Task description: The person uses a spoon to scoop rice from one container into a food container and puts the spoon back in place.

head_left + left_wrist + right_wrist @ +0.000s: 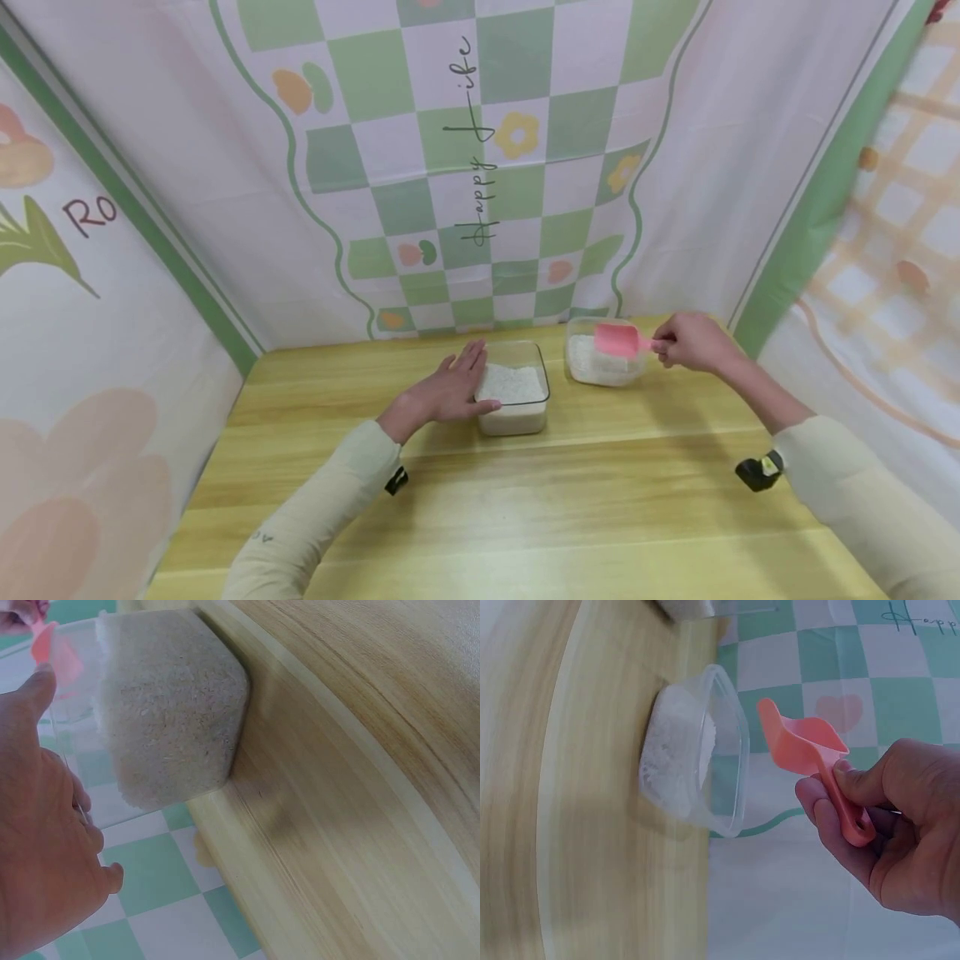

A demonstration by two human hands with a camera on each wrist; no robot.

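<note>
A clear square container (513, 419) of rice stands near the middle of the wooden table. My left hand (452, 390) rests against its left side and rim, fingers extended, thumb across the front corner. To its right is a smaller clear plastic container (734, 761) with white grains (671, 742) inside. Above that smaller container, my right hand (693, 342) grips a pink scoop (795, 742) by its handle, thumb on top. In the right wrist view the scoop's bowl is apart from the container's rim, and no grains show in it.
The wooden table (480, 517) extends in front of both containers. Behind them hangs a printed cloth (450, 167) with green and white checks, close to the table's back edge. More cloth hangs at both sides.
</note>
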